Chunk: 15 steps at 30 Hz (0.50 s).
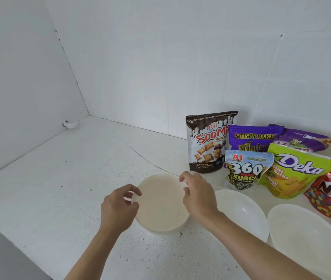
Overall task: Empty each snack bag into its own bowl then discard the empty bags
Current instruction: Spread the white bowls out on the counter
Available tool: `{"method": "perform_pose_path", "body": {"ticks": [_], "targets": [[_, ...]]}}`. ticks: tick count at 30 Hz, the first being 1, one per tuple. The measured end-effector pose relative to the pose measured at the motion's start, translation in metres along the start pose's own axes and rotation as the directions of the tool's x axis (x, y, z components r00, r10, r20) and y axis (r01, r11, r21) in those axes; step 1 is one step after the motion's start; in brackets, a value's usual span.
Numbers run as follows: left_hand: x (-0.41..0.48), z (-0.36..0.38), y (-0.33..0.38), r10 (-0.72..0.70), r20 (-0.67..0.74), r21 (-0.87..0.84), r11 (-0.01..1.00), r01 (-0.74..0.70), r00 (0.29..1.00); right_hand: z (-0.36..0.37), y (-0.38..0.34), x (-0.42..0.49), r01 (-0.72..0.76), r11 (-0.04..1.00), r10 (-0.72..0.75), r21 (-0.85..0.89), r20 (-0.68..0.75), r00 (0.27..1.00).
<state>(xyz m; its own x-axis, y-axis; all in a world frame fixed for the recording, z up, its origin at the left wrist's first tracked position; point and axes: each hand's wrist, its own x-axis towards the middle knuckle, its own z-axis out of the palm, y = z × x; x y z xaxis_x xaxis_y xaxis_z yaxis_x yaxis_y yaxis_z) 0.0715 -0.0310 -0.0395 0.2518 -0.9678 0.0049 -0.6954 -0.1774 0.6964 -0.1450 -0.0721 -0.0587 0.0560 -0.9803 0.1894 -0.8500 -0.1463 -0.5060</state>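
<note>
Here, your white bowl point(160, 207) sits upright, mouth up, on the counter point(59, 178) just in front of the SooMi bag point(209, 142), with your left grip point(120, 205) and right grip point(197, 193) pinching opposite sides of its rim, fingers curled, both forearms reaching forward.

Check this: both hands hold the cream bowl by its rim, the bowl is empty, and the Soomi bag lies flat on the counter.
Not quite. The head view shows the Soomi bag standing upright on the counter, not lying flat. The rest holds: the left hand and right hand hold the cream bowl by its rim, and it is empty.
</note>
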Motion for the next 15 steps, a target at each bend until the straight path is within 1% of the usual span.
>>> {"method": "perform_pose_path", "body": {"ticks": [3, 5, 7, 15], "targets": [[-0.003, 0.000, 0.001, 0.003, -0.018, 0.014, 1.000, -0.002, 1.000, -0.002, -0.001, 0.002, -0.002, 1.000, 0.001, 0.012, 0.055, 0.999], [-0.005, 0.000, 0.002, 0.003, -0.030, 0.015, 1.000, -0.002, 1.000, -0.003, -0.003, 0.000, 0.025, 1.000, -0.024, -0.007, 0.121, 0.992], [-0.007, 0.000, 0.003, 0.007, -0.036, 0.014, 1.000, -0.006, 0.999, -0.005, -0.006, -0.002, 0.056, 0.998, -0.052, -0.024, 0.155, 0.986], [-0.009, -0.009, 0.006, 0.043, 0.022, 0.033, 0.998, -0.044, 0.999, -0.021, -0.013, -0.003, 0.119, 0.992, -0.108, -0.051, 0.176, 0.978]]}}
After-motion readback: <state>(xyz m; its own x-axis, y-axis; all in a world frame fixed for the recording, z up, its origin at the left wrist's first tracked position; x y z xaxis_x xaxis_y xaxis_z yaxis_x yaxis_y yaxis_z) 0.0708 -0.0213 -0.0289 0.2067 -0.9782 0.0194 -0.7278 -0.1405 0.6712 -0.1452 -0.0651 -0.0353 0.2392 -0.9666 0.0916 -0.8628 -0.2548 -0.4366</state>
